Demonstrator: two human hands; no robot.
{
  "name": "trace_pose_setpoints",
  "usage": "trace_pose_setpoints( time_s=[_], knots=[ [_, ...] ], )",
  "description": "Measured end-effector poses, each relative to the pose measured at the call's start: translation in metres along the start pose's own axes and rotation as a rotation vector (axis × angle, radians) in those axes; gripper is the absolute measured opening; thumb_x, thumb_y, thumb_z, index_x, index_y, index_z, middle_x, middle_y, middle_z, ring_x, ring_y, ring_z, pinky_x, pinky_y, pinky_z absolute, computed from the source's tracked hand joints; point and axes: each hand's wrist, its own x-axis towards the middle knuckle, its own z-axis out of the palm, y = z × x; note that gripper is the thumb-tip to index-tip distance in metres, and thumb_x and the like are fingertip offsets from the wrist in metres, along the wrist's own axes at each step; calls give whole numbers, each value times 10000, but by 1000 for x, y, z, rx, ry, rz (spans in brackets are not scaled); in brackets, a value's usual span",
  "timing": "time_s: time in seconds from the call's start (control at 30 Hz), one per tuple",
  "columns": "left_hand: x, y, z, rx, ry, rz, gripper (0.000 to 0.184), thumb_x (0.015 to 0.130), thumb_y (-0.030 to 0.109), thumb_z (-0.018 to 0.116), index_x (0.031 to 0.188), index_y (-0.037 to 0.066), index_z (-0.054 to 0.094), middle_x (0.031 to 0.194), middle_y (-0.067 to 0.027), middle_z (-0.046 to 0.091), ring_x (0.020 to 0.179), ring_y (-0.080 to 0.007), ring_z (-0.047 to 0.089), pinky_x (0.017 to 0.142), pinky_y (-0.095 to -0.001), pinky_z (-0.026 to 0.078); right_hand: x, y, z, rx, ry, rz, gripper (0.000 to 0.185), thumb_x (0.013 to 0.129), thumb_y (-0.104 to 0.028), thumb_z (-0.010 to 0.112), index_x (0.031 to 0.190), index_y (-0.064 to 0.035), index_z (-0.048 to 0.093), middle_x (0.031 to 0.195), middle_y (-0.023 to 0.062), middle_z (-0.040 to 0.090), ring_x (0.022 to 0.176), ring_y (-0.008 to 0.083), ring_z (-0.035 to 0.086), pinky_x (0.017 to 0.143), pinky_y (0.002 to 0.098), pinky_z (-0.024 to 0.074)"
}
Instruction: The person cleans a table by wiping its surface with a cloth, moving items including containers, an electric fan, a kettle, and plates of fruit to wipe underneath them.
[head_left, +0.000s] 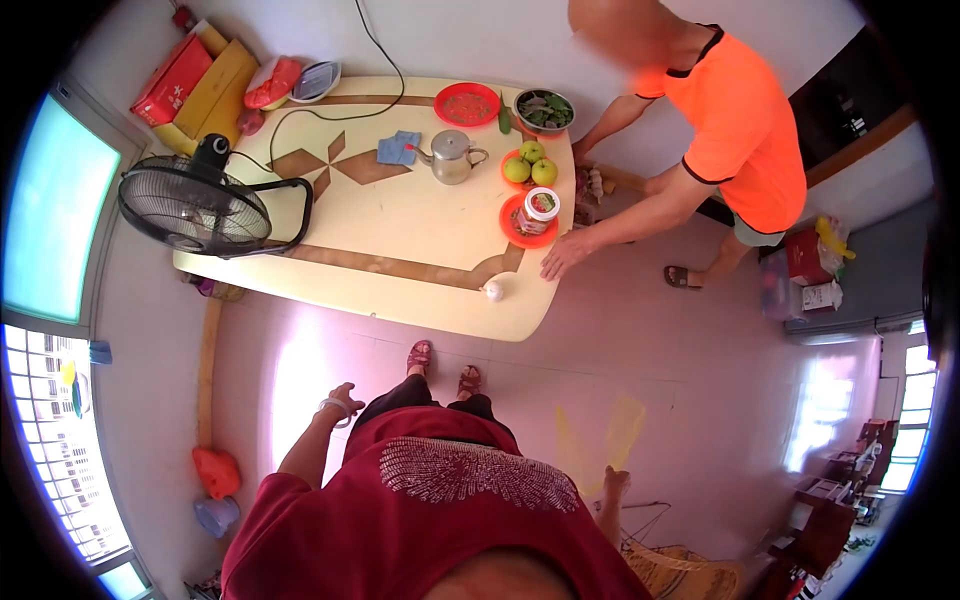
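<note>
My left hand [345, 398], with a pale bangle at the wrist, hangs at my side with its fingers apart and nothing in them. In my right hand [617, 482], low on the right, is a thin yellow translucent sheet [626, 430]; a second yellowish strip [563, 432] shows to its left. Neither hand touches the cream table [400, 225]. On its near right part lies a white garlic bulb [493, 290]. Behind that, a lidded jar [541, 205] stands on a red plate [522, 238], beside green fruit [531, 165] on another red plate.
A person in orange [745, 120] leans at the table's right end, one hand on its edge. On the table are a metal kettle [452, 158], a blue cloth [398, 148], a bowl of greens [545, 110] and a black fan [200, 205]. A woven chair [685, 575] stands behind my right hand.
</note>
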Motion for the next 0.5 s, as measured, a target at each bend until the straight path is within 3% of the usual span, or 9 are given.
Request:
trace_pose_setpoints(
  time_s=[0.03,0.23,0.5],
  knots=[
    [2,-3,1,17,-2,8,688,689,233,698,1257,-15,400,860,-144,663,757,-209,661,784,-315,490,1,2,2,-4,-5,6,429,730,-320,618,898,74,591,914,265,603,859,401,586,761,464,467],
    [-9,0,-3,-15,-6,-37,671,662,243,724,1216,-21,451,1013,-190,615,787,-238,649,822,-340,479,6,13,12,16,-15,48,446,709,-326,627,906,73,587,915,258,604,868,387,589,770,465,466],
    [-2,-9,5,10,17,-19,661,665,236,722,1213,-18,455,1032,-190,608,797,-233,648,805,-331,489,7,16,15,-1,-29,13,430,700,-337,617,864,60,596,880,252,610,823,389,595,733,471,468]
  ],
)
